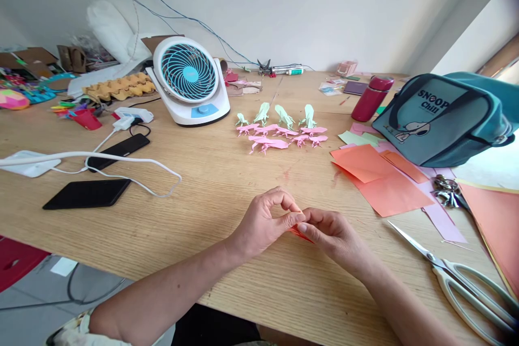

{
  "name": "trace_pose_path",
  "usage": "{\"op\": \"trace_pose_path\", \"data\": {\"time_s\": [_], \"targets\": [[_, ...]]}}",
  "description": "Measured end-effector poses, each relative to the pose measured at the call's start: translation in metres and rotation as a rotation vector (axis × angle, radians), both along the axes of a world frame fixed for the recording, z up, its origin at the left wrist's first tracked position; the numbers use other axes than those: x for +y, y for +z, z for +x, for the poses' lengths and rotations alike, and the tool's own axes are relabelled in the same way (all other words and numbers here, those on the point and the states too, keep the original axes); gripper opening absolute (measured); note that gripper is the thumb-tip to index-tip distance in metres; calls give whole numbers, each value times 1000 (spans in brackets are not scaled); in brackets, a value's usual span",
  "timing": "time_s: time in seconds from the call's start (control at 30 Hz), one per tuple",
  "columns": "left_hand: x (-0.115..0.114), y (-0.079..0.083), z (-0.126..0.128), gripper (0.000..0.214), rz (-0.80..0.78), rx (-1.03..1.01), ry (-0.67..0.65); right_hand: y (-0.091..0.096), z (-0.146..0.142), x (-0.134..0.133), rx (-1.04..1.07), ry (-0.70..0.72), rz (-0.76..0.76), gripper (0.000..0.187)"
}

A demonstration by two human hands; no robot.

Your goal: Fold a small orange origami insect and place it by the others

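My left hand (265, 223) and my right hand (330, 236) meet over the wooden table (211, 189), fingertips pinched together on a small folded piece of orange paper (298, 232), mostly hidden under the fingers. Beyond them stand several folded paper figures, green ones (284, 114) behind pink ones (279, 138). Loose orange sheets (377, 178) lie to the right of my hands.
White-handled scissors (458, 275) lie at the right front. A teal bag (446, 116), a red bottle (371, 98) and keys (446, 192) are at the right. A white fan (188, 81), two black phones (87, 193) (119, 151) and a white cable (133, 170) sit left.
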State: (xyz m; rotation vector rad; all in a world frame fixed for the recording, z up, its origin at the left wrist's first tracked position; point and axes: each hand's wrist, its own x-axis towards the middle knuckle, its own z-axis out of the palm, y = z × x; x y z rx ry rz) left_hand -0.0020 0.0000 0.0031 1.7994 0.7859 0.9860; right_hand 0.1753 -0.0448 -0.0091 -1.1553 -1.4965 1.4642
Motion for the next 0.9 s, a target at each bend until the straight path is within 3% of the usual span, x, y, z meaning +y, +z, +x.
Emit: {"op": "trace_pose_path", "data": {"time_s": [0.17,0.4,0.6,0.9], "targets": [[3,6,-4,22,-50,7,-6,-3,2,1,101,-59,-49,34],[4,9,-4,4,134,99,10,-1,3,2,135,-70,-52,33],[6,13,-5,8,239,138,-25,-5,3,2,83,-66,-36,29],[5,12,-6,9,256,175,-70,-7,0,2,71,-52,-13,31]]}}
